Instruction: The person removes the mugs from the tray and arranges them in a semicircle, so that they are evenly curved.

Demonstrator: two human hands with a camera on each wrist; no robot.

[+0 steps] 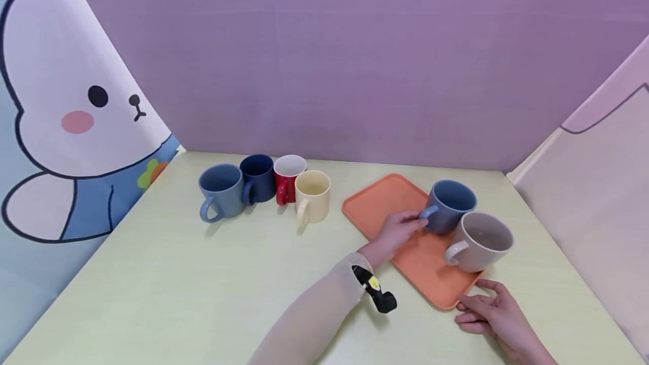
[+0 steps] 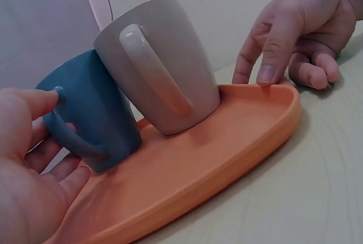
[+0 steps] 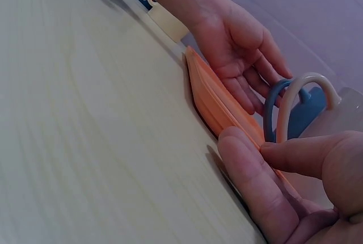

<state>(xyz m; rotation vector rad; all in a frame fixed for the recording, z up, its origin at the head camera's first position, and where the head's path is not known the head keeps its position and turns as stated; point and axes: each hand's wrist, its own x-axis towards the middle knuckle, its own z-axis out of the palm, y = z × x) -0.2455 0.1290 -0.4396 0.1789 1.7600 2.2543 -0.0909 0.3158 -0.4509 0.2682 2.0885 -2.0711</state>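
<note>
An orange tray (image 1: pixel 387 199) lies at an angle on the right part of the table. On it stand a blue mug (image 1: pixel 453 216) and, closer to the person, a larger grey-beige mug (image 1: pixel 476 255); their sides overlap in the head view. My left hand (image 1: pixel 395 232) has its thumb and fingers at the blue mug's handle (image 2: pixel 71 136), pinching it. At the tray's near right corner, my right hand (image 1: pixel 494 314) pinches the rim, with the thumb on top (image 2: pixel 271 72). The grey-beige mug's handle (image 2: pixel 150 68) points toward the left hand, untouched.
Left of the tray, a light blue mug (image 1: pixel 223 193), a navy mug (image 1: pixel 259 179), a red mug with white inside (image 1: pixel 290 169) and a cream mug (image 1: pixel 315 201) stand close together. A purple backdrop (image 1: pixel 324 61) rises behind the table (image 1: pixel 167 292).
</note>
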